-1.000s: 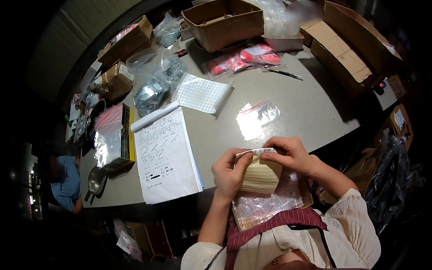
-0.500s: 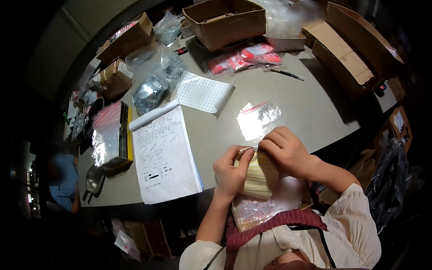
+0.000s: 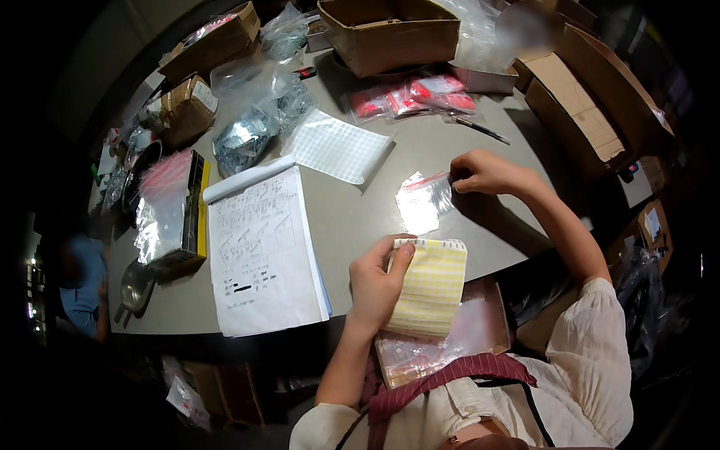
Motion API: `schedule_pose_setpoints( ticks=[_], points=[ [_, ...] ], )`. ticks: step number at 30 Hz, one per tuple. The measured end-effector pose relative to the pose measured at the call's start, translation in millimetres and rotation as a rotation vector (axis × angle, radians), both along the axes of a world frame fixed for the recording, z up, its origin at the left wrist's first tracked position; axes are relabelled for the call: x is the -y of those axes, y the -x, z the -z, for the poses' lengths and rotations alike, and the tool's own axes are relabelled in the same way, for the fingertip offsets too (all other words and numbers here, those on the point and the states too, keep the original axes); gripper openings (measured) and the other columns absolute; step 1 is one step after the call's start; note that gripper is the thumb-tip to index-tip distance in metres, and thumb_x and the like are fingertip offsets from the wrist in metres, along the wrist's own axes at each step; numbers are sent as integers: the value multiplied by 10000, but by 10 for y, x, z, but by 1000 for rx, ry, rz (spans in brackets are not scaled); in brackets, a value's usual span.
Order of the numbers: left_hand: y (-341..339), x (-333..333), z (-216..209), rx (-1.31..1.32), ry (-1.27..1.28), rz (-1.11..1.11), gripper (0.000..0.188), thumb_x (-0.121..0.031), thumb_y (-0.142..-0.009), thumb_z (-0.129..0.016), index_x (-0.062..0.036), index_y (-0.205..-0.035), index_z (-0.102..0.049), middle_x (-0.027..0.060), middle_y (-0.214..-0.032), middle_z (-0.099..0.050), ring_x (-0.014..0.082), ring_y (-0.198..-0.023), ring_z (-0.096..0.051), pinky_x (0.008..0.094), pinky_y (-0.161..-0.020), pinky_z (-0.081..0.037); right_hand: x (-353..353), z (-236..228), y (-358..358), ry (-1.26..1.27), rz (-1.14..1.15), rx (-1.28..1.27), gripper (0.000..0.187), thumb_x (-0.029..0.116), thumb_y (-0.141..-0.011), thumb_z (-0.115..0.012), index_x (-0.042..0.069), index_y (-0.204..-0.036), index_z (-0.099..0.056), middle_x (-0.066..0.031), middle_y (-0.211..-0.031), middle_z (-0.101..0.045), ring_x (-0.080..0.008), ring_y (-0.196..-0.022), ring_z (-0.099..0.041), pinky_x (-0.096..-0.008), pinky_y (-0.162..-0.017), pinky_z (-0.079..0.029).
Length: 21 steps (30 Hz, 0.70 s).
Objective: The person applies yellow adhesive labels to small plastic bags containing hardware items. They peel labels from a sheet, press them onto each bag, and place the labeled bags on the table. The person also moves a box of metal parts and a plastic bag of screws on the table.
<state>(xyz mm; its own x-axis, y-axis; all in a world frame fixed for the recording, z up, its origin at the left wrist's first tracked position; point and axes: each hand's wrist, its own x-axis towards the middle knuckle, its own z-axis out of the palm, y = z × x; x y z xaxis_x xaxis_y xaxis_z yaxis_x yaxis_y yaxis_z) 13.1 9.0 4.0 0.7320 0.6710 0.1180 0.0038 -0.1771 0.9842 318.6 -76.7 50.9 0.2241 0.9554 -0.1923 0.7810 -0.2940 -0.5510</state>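
My left hand (image 3: 375,281) grips a sheet of yellow-and-white checked stickers (image 3: 427,289) by its upper left corner, thumb on top. It is held over the table's front edge, above an open box (image 3: 491,319) of clear plastic bags. My right hand (image 3: 487,174) is further out over the table, fingers curled together at the right end of a small clear zip bag (image 3: 431,196) with a red-striped top. A shiny white piece (image 3: 416,210) shows at that bag. Whether the right fingertips pinch the bag or something small is hidden.
A notepad (image 3: 259,240) lies to the left, with a box of zip bags (image 3: 161,214) and a metal scoop (image 3: 136,289) beyond it. Further back are a white sticker sheet (image 3: 337,146), bags of metal parts (image 3: 244,139), red packets (image 3: 412,97), a pen (image 3: 480,129) and cardboard boxes (image 3: 390,41).
My right hand has left the sticker sheet's top edge and moved up and away to the zip bag. The left hand keeps hold of the sheet, which now faces up more openly.
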Motion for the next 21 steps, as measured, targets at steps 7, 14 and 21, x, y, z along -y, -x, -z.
schedule_pose_setpoints(
  ticks=[7, 14, 21],
  points=[
    [36, 31, -60, -17, -31, -13, 229, -195, -1027, -635, -29, -1142, -745, 134, -826, -755, 134, -718, -684, 294, -670, -513, 142, -248, 15, 133, 155, 504, 324, 273, -816, -793, -8, -949, -706, -243, -930, -719, -435, -933, -689, -502, -806, -532],
    [47, 43, -80, 38, -89, -23, 234, -161, -1030, -617, -17, -1180, -726, 154, -954, -769, 169, -849, -752, 299, -736, -563, -5, -203, 167, -57, -124, -27, 308, 131, -826, -725, -21, -1058, -591, -197, -879, -657, -341, -807, -649, -437, -734, -510],
    [55, 48, -55, 70, 12, -54, 203, -130, -1018, -642, 10, -1142, -722, 133, -929, -760, 165, -826, -739, 292, -724, -580, 0, -18, 89, -52, 65, 428, 341, 172, -832, -769, -19, -1009, -549, -231, -914, -663, -446, -883, -644, -531, -763, -485]
  ],
)
